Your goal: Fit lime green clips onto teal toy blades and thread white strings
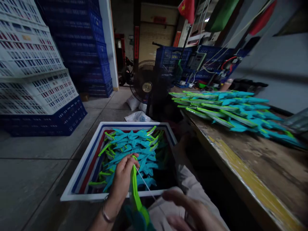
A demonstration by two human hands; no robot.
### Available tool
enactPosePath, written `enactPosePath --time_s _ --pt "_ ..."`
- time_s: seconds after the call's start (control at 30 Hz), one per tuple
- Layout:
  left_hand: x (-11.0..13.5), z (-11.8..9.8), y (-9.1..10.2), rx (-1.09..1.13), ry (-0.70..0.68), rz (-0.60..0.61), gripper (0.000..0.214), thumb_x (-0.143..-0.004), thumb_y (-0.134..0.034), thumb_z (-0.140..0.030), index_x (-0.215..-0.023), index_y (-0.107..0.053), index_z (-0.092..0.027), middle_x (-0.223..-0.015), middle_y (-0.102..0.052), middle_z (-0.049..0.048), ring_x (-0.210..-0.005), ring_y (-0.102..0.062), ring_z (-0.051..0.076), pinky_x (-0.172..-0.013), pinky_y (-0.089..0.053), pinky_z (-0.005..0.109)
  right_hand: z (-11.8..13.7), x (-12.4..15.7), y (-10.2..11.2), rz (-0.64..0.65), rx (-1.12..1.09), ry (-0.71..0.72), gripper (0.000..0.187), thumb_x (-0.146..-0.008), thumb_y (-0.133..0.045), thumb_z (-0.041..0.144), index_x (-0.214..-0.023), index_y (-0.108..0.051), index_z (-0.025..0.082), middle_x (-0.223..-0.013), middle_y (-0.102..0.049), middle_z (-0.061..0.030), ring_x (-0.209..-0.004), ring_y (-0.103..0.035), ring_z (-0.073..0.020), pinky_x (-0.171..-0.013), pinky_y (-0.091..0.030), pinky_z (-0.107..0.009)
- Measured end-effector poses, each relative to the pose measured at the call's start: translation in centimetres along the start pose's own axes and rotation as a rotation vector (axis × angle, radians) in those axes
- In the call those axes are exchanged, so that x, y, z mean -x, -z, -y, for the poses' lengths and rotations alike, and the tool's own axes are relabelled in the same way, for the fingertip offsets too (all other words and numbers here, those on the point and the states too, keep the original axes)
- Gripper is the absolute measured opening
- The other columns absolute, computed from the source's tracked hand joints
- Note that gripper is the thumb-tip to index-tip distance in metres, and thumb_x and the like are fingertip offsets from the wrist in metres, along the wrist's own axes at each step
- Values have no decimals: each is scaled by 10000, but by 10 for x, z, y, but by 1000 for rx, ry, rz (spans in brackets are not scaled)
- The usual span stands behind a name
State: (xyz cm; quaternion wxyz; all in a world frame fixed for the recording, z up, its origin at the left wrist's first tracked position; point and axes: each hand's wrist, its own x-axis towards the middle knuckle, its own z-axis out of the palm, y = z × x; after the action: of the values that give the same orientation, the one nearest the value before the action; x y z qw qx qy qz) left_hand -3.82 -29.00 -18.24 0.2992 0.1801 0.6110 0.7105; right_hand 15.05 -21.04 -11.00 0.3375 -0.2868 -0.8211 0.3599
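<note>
My left hand [124, 170] is closed around the upper end of a toy bow [136, 192] with a bright green limb and a teal lower part. A thin white string [144, 182] runs from that end down to the right. Close to the string, my right hand [190, 210] is blurred by motion, its fingers apart and nothing visible between them. The bow's lower part is blurred and cut off by the frame's bottom edge. Ahead stands a white-rimmed crate [81, 166] with striped walls, holding several similar teal and green bows [132, 142].
To the right, a wooden bench [262, 160] with a yellow-taped edge carries a pile of teal and green bows [240, 112]. A floor fan [147, 86] stands beyond the crate. White crates [55, 93] and blue crates [96, 54] are stacked at left.
</note>
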Motion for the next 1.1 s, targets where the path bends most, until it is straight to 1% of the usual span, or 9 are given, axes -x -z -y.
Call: enactPosePath --time_s 0.07,0.13,0.2,0.33,0.43,0.57,0.73,0.87,1.1 --pt "15 -17 -7 1 -25 16 356 -867 -661 -504 -715 -677 -183 -1067 -712 85 -860 -623 200 -777 -464 286 17 -6 -15 281 -281 -191 302 -807 -733 518 -805 -711 217 -690 -690 -34 -560 -645 -182 -487 -522 -261" --pt "25 -29 -8 -7 -53 10 345 -871 -653 -501 -720 -680 -192 -1124 -697 86 -957 -620 225 -820 -465 287 27 -17 -36 476 -631 -533 415 -702 -780 572 -736 -634 184 -563 -599 8 -386 -480 -105 -373 -392 -206" --pt "29 -34 -7 -11 -66 -2 355 -855 -663 -525 -718 -676 -197 -1136 -689 94 -1050 -601 261 -855 -467 296 30 -24 -56 433 -852 -803 540 -550 -863 610 -684 -557 186 -462 -471 71 -319 -278 -37 -319 -236 -169" --pt "32 -31 -5 102 -26 24 358 -828 -720 -523 -703 -660 -192 -1131 -682 91 -1083 -593 275 -900 -466 315 25 -20 -72 267 -946 -926 668 -429 -905 686 -642 -496 203 -397 -319 121 -346 -183 -23 -337 -170 -164" --pt "35 -29 -7 391 58 8 363 -774 -787 -542 -788 -674 -197 -1160 -659 64 -1002 -621 241 -845 -500 313 30 -16 -65 209 -809 -760 663 -541 -839 761 -699 -581 171 -463 -404 75 -397 -294 -55 -381 -272 -181" --pt "37 -40 -5 718 166 -90 451 -612 -916 -526 -842 -679 -218 -1046 -633 21 -922 -610 187 -805 -527 285 53 -18 -52 214 -498 -287 375 -918 -639 517 -818 -654 156 -715 -588 -10 -638 -519 -123 -562 -424 -200" --pt "43 -52 8 850 120 155 225 -847 -762 -352 -809 -595 -208 -777 -459 -15 -727 -485 126 -678 -454 236 73 -19 -50 243 -86 167 190 -1005 -469 218 -865 -596 192 -768 -619 -5 -670 -591 -116 -559 -415 -191" --pt "47 -52 19 974 41 305 170 -952 -602 -307 -834 -530 -207 -759 -391 -16 -693 -421 135 -658 -409 271 81 -16 -52 249 75 289 147 -957 -466 121 -863 -540 207 -766 -610 3 -679 -618 -115 -506 -397 -187" --pt "48 -53 21 1104 1 443 171 -961 -575 -291 -834 -505 -201 -718 -374 -27 -670 -403 127 -680 -386 294 83 -15 -52 269 101 324 145 -936 -474 91 -891 -536 214 -764 -597 21 -681 -622 -102 -508 -409 -170"
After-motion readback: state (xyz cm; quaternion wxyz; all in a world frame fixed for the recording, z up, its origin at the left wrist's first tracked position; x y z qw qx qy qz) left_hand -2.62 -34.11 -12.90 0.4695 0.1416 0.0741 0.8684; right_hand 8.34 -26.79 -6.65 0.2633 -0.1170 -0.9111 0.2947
